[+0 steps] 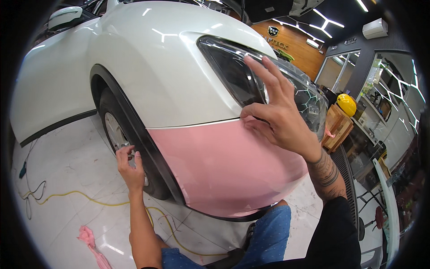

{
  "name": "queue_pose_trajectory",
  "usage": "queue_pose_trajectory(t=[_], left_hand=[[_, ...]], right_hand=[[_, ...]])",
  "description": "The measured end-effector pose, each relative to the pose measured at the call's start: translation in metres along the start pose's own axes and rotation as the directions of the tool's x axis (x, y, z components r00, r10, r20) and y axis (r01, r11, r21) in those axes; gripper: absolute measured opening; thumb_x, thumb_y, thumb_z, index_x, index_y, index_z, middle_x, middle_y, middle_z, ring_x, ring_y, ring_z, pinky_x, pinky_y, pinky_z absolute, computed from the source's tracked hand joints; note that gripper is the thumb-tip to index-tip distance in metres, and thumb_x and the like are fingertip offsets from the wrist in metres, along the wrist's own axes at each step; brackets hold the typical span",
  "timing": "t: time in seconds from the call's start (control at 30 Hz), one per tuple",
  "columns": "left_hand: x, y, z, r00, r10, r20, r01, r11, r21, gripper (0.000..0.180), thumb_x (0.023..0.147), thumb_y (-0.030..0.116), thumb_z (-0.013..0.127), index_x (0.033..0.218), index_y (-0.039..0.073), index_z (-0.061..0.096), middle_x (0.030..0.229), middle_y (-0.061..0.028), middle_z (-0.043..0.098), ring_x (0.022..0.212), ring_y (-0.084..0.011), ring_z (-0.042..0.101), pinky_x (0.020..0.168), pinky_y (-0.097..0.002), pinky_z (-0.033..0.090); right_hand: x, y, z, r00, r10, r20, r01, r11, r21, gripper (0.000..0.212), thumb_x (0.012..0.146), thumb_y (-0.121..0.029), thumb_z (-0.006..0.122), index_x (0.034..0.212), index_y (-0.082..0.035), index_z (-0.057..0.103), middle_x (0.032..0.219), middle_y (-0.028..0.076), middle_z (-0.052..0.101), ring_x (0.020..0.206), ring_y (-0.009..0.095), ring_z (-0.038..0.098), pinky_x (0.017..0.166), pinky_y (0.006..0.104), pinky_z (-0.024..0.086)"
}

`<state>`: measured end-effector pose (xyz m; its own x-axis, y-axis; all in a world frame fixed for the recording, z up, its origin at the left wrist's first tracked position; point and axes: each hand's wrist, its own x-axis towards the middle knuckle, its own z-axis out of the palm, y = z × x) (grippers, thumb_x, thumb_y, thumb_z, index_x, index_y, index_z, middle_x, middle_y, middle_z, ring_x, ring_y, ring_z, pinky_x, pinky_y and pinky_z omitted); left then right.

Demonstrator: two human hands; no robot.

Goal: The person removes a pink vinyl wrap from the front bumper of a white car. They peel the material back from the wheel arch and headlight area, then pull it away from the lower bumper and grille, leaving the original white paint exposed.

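Observation:
The white car's front corner fills the middle, with pink film [219, 166] covering its bumper below the seam. My right hand [280, 119] is at the seam's upper end, just under the clear headlight [233, 71]. Its thumb and index finger are bent together near the pink film's top edge; whatever lies between them is too small to make out. The other fingers stretch up across the headlight. My left hand [130, 168] hovers before the front wheel [117, 132], left of the black arch trim [154, 157]. Its fingers are loosely curled and apart, with nothing visible in them.
A yellow hose [85, 193] and dark cables [29, 197] snake over the pale tiled floor. Crumpled pink film [92, 246] lies at the lower left. At the right are a wooden box [337, 127], a yellow helmet-like object [346, 104] and a glass door.

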<state>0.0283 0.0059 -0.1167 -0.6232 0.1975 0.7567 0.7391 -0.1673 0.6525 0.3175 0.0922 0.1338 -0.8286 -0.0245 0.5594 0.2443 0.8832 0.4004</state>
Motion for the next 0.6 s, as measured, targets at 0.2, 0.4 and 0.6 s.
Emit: queue_pose_trajectory(t=[0.2, 0.4, 0.6], left_hand=[[0.0, -0.007, -0.001, 1.0, 0.016, 0.003, -0.016, 1.0, 0.017, 0.018, 0.077, 0.006, 0.058, 0.094, 0.001, 0.057, 0.09, -0.0117, 0.052, 0.083, -0.0253, 0.052, 0.068, -0.033, 0.043], [0.002, -0.023, -0.001, 0.993, 0.119, 0.0, -0.118, 0.985, 0.125, 0.021, 0.077, 0.007, 0.059, 0.097, 0.002, 0.057, 0.095, -0.0121, 0.054, 0.085, -0.0258, 0.053, 0.069, -0.0332, 0.043], [-0.003, -0.02, 0.004, 1.0, -0.022, -0.011, 0.022, 1.0, 0.008, 0.022, 0.074, 0.006, 0.061, 0.095, 0.002, 0.057, 0.095, -0.0145, 0.051, 0.091, -0.0317, 0.052, 0.081, -0.0378, 0.041]], right_hand=[[0.025, 0.005, -0.003, 0.968, -0.162, 0.192, 0.175, 0.983, -0.054, 0.01, 0.065, -0.013, 0.069, 0.067, -0.009, 0.06, 0.146, 0.007, 0.023, 0.135, 0.034, 0.015, 0.102, 0.0559, 0.019], [0.039, 0.009, -0.007, 0.882, -0.316, 0.349, 0.373, 0.922, -0.108, 0.013, 0.063, -0.013, 0.065, 0.058, -0.005, 0.056, 0.145, 0.007, 0.029, 0.137, 0.032, 0.014, 0.108, 0.0544, 0.009], [0.031, 0.009, -0.014, 0.872, -0.364, 0.328, 0.428, 0.892, -0.147, 0.008, 0.074, -0.009, 0.062, 0.066, -0.007, 0.063, 0.14, -0.001, 0.038, 0.135, 0.027, 0.022, 0.108, 0.0544, 0.015]])
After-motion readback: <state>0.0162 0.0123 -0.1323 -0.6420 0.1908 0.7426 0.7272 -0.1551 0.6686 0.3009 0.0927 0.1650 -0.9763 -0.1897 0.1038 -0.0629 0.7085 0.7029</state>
